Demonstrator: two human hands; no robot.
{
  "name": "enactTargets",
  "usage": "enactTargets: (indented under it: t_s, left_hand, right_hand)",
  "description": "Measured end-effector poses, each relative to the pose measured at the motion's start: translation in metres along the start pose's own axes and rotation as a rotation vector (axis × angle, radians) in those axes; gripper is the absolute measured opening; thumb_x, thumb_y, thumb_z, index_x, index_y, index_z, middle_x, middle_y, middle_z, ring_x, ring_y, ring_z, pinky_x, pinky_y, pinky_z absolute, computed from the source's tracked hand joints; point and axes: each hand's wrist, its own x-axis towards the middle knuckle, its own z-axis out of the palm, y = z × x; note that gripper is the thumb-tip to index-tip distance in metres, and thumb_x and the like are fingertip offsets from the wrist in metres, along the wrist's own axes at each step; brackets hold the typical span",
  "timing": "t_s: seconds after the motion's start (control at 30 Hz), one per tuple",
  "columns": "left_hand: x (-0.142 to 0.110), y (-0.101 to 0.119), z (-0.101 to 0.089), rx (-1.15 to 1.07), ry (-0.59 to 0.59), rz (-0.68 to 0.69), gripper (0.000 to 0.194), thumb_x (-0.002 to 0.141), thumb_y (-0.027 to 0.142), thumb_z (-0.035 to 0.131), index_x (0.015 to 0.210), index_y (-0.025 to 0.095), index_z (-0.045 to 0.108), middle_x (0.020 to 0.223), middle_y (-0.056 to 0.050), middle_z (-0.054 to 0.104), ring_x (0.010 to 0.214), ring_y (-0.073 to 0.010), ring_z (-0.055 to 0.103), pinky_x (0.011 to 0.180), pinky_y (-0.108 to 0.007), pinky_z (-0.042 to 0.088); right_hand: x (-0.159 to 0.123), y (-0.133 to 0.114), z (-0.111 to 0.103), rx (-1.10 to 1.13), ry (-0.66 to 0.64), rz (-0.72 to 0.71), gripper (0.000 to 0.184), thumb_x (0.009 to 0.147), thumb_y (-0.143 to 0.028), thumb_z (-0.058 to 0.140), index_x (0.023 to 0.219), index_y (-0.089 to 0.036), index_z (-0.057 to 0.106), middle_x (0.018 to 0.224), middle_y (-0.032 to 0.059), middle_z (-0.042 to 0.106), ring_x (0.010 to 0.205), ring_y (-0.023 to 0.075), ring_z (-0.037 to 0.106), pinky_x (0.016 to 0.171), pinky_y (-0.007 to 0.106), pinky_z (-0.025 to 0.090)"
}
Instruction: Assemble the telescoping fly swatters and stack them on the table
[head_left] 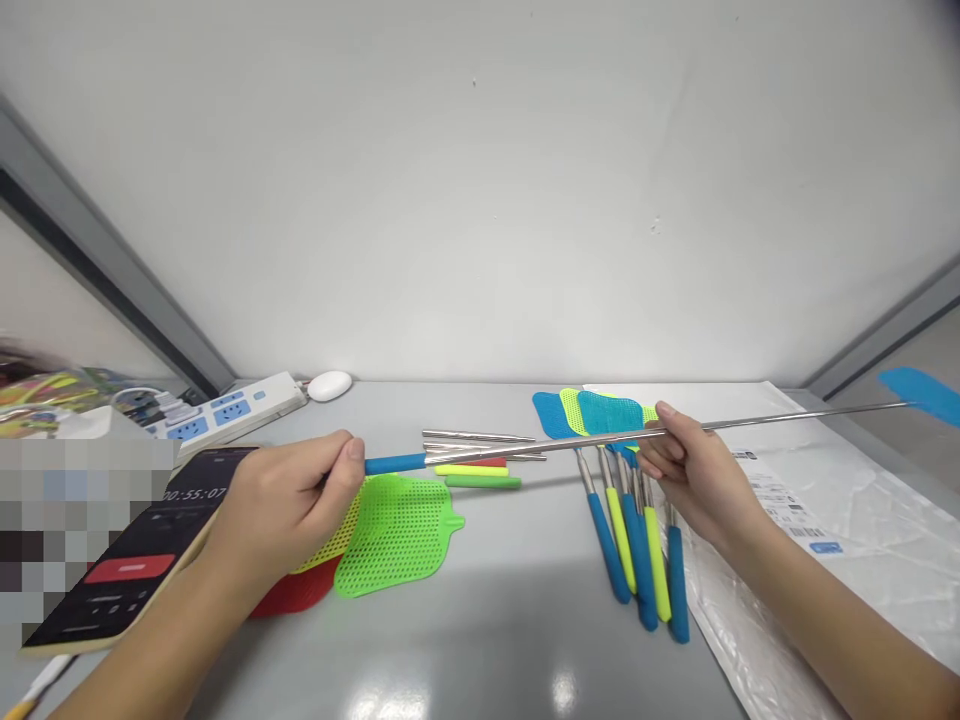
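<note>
A fly swatter with a blue grip (397,463), a long extended metal rod (787,417) and a blue mesh head (924,392) is held level above the grey table (510,610). My left hand (289,505) is closed round the blue grip. My right hand (686,465) pinches the rod near its middle. Below my left hand lie loose mesh heads, green (397,535), yellow and red. Several assembled swatters with blue and yellow grips (637,540) lie under my right hand.
Collapsed rods with yellow, green and red grips (480,465) lie at mid-table. A phone showing a timer (142,545) sits at the left, a power strip (225,408) and a white puck (330,385) behind it. A clear plastic bag (840,510) covers the right side.
</note>
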Motion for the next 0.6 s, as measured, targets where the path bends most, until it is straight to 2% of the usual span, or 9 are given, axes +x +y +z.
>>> enactTargets:
  t_s: [0.33, 0.6]
  left_hand:
    - [0.005, -0.023, 0.000, 0.055, 0.055, -0.013, 0.039, 0.092, 0.025, 0.038, 0.054, 0.019, 0.030, 0.045, 0.005, 0.031, 0.043, -0.0087, 0.034, 0.050, -0.026, 0.024]
    - [0.005, -0.032, 0.002, 0.005, 0.069, -0.113, 0.040, 0.091, 0.028, 0.039, 0.054, 0.019, 0.028, 0.045, 0.005, 0.028, 0.043, -0.0090, 0.034, 0.050, -0.027, 0.025]
  right_hand:
    - [0.004, -0.002, -0.005, 0.014, 0.003, 0.009, 0.051, 0.084, -0.041, 0.069, 0.055, -0.022, 0.032, 0.054, -0.0079, 0.016, 0.050, 0.0097, 0.014, 0.046, 0.025, 0.031]
    - [0.008, -0.001, -0.010, 0.025, 0.012, -0.023, 0.052, 0.085, -0.040, 0.069, 0.055, -0.023, 0.029, 0.056, -0.0080, 0.012, 0.051, 0.0101, 0.012, 0.047, 0.026, 0.030]
